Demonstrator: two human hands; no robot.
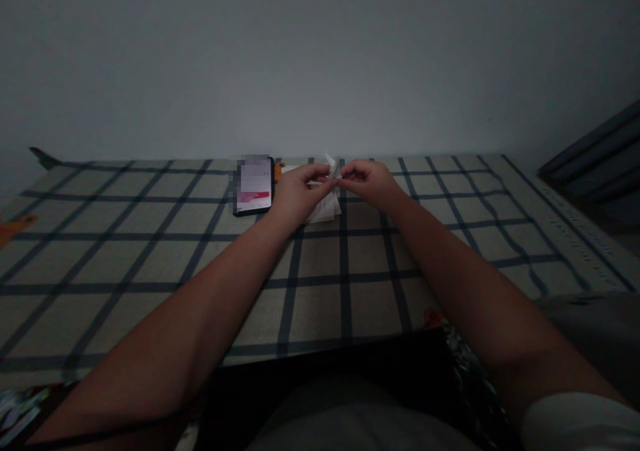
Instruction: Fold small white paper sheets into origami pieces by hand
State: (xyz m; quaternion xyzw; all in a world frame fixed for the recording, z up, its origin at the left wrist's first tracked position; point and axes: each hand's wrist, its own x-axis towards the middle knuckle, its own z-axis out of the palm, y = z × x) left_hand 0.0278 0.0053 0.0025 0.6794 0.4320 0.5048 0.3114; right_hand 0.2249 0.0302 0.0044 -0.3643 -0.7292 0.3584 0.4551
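Note:
Between my two hands is a small piece of white paper, its pointed tip sticking up above the fingers. My left hand pinches it from the left with thumb and fingers. From the right, my right hand grips it with the fingertips, close against the left thumb. Below the left hand lie several white paper sheets on the checked cloth, partly hidden by that hand. A phone with its screen lit lies just left of my left hand. The dim light hides how the paper is folded.
A cream cloth with dark blue checks covers the table up to a plain grey wall. An orange patch shows beside the phone, another orange shape at the far left. Dark folded fabric stands at the right.

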